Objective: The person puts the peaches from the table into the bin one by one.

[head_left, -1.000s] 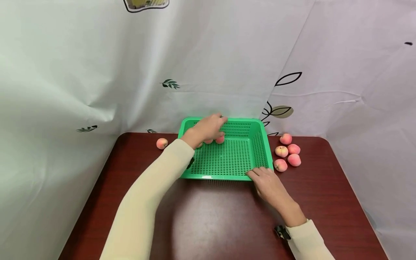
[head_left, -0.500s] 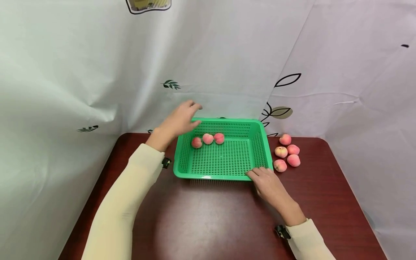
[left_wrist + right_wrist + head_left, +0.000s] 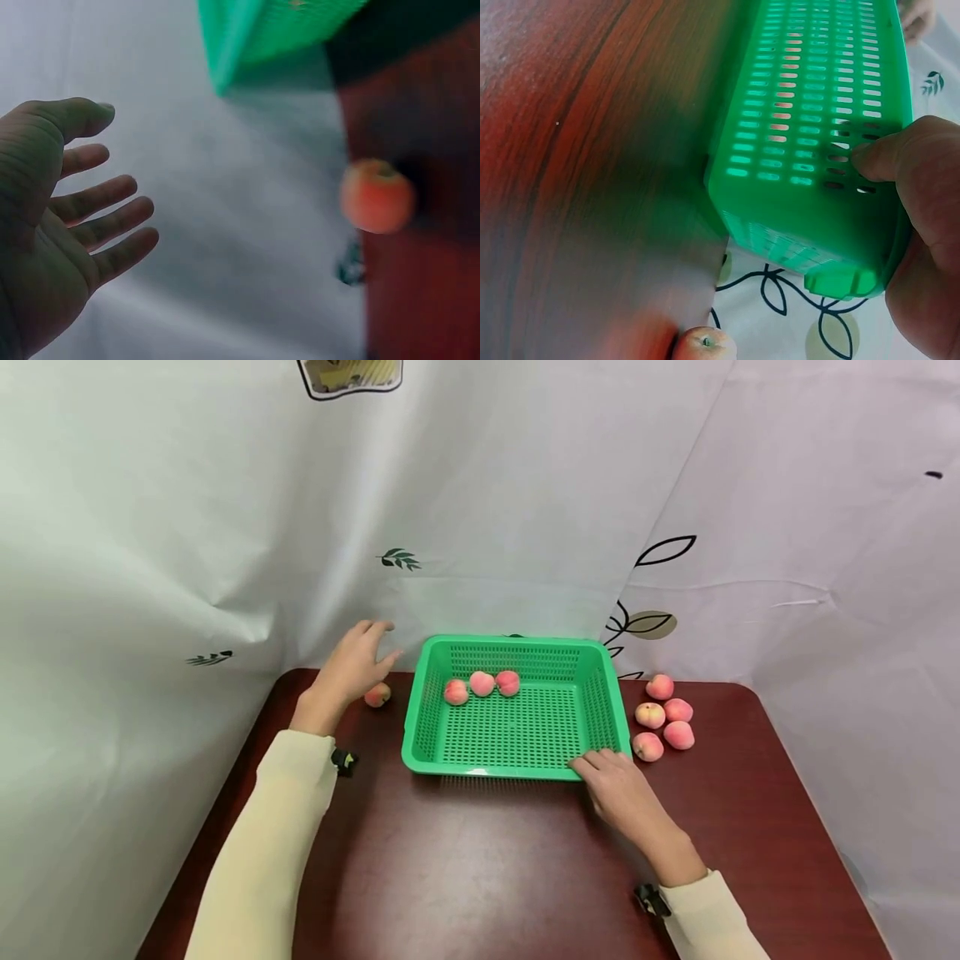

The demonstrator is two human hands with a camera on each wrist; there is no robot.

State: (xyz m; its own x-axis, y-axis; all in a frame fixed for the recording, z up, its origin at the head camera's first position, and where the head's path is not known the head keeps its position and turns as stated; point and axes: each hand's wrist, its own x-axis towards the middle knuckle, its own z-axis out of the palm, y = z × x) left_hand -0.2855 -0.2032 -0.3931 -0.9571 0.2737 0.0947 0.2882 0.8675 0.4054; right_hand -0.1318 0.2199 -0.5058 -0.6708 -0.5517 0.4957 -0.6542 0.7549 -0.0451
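Note:
A green plastic basket (image 3: 517, 774) with slotted walls stands near the back of the table, with 3 peaches (image 3: 482, 683) along its far left part. My right hand (image 3: 618, 789) grips the basket's rim at the near right corner; in the right wrist view its thumb (image 3: 877, 157) presses the outer wall. To the left of the basket, my left hand (image 3: 351, 667) is raised beside and above a lone peach (image 3: 378, 696). Its fingers are spread and hold nothing; the left wrist view shows them apart from that peach (image 3: 378, 196).
Several more peaches (image 3: 649, 716) lie in a group to the right of the basket. A pale patterned cloth (image 3: 510, 502) hangs behind the dark red-brown table (image 3: 480, 877) and along its sides.
My left hand has moved left, out from above the peaches in the basket, to beside the lone peach, which it hid half a second ago. My right hand keeps its place on the rim.

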